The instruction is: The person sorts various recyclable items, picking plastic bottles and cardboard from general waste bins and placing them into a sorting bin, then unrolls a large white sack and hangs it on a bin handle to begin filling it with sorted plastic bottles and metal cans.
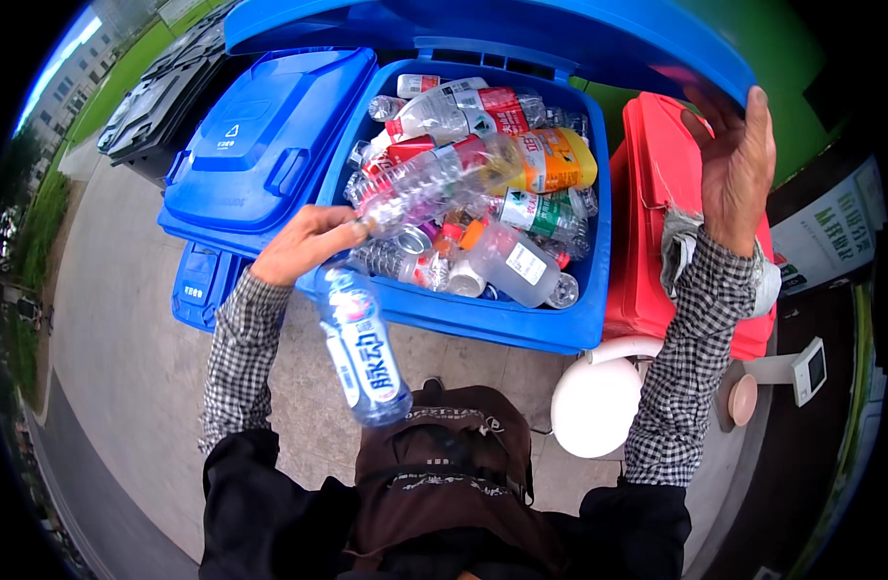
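Observation:
A blue wheeled bin (605, 217) stands before me, filled with plastic bottles and some cans. My left hand (312, 239) is at its left front edge, fingers closed on the neck end of a clear plastic bottle (422, 185) that slants over the heap. A blue-tinted plastic bottle (368, 344) with a white label hangs just below this hand, outside the rim; its grip is hidden. My right hand (737, 159) is raised against the right edge of the tilted-up blue lid (502, 22). In the heap lie a frosted bottle (513, 264) with an orange cap and a yellow-orange bottle (560, 159).
To the left are a closed blue bin (263, 145), a small blue bin (205, 283) and black bins (168, 101). A red bin (643, 239) with a grey cloth (679, 243) stands right. Below it is a round white object (596, 409), near a small screen device (810, 371).

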The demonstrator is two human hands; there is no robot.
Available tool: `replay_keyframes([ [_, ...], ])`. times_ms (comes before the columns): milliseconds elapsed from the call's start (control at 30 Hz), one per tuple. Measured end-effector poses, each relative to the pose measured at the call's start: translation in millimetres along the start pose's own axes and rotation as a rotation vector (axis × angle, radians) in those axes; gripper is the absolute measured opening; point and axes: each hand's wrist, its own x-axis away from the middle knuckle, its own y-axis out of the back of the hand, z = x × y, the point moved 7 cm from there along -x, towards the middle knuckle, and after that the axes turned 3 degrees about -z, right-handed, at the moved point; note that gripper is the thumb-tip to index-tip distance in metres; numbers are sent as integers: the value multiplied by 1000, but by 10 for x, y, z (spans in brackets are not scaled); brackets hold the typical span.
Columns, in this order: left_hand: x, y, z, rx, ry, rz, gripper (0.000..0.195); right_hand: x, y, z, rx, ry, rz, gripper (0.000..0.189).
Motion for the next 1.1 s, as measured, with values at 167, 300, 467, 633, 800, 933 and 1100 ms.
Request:
replay_keyframes([
  [167, -734, -157, 30, -63, 175, 150, 51, 84, 35, -34, 78, -44, -63, 51],
  [300, -902, 46, 55, 22, 43, 66, 48, 113, 137, -70, 144, -71, -76, 53],
  [467, -1189, 664, 379, 540, -25, -219, 33, 158, 173, -131, 151, -74, -101, 52],
  [633, -1823, 724, 1006, 744, 131, -594, 36, 224, 163, -184, 158, -64, -148, 58],
  [800, -2293, 411, 1672, 533, 165, -524, 29, 466, 269, -292, 249, -72, -198, 64],
  [933, -2108, 528, 1984, 164, 79, -477, 32, 668, 350, -374, 255, -33, -129, 69],
  [1100, -1078, 329, 1537, -144, -95, -529, 35, 879, 449, -489, 402, -93, -93, 81],
])
